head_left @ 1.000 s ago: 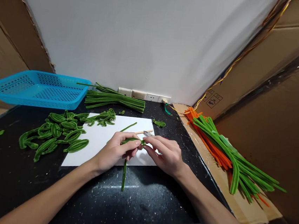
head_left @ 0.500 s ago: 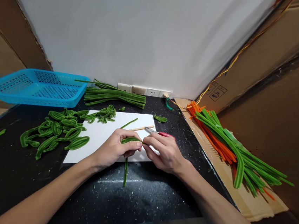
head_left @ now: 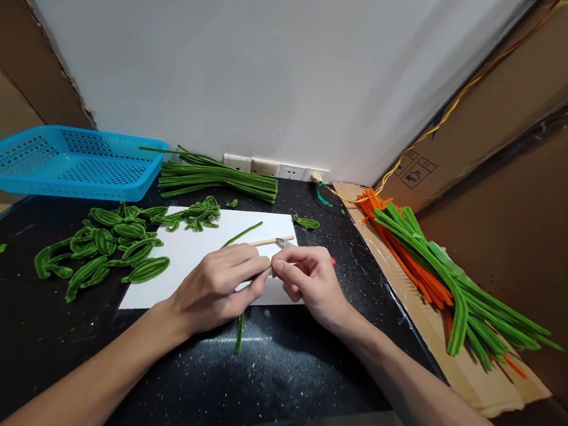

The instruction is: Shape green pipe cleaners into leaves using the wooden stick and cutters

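Observation:
My left hand (head_left: 216, 287) and my right hand (head_left: 307, 282) meet over the near edge of a white sheet (head_left: 194, 258) on a black counter. Both pinch the same green pipe cleaner (head_left: 239, 329); its free end hangs toward me below the left hand. The part between the fingers is mostly hidden. Just behind the hands lie a thin wooden stick (head_left: 268, 241) and small red-handled pliers (head_left: 285, 245), half covered by my right hand. A straight green pipe cleaner (head_left: 242, 234) lies on the sheet.
Several folded green leaf shapes (head_left: 104, 249) lie left of the sheet. A blue plastic basket (head_left: 68, 162) stands at the back left, a bundle of green pipe cleaners (head_left: 217, 181) by the wall sockets (head_left: 268, 168). Green and orange pipe cleaners (head_left: 434, 268) lie on cardboard (head_left: 478, 386) at right.
My left hand has rolled over, knuckles up, and now covers the folded loop that showed between its fingers. My right hand shifted slightly up and left, hiding more of the pliers.

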Action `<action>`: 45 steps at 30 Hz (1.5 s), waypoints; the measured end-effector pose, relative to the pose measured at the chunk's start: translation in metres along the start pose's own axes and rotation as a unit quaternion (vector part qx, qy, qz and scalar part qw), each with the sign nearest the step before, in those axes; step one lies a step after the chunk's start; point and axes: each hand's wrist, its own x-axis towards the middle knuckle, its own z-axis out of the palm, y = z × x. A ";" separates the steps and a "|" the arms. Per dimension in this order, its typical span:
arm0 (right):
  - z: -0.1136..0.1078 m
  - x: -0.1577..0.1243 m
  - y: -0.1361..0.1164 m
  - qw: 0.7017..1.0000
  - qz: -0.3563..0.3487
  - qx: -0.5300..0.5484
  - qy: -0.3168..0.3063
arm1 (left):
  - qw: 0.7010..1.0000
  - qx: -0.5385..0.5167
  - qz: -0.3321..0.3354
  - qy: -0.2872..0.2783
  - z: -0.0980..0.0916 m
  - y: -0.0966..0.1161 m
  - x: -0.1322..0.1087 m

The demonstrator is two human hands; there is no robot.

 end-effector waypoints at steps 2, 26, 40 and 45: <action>-0.001 0.001 0.001 0.998 0.045 0.040 -0.008 | 0.999 0.028 0.015 -0.015 0.001 -0.002 -0.002; -0.018 -0.005 0.008 0.712 -0.470 -0.514 0.094 | 0.789 -0.451 -0.417 0.022 0.011 0.007 0.006; 0.004 -0.008 0.002 0.982 -0.105 -0.132 0.080 | 0.920 -0.198 -0.338 0.025 0.006 0.014 0.008; 0.000 -0.002 0.002 0.995 0.057 0.062 0.050 | 0.978 -0.094 -0.186 0.001 0.005 0.008 0.004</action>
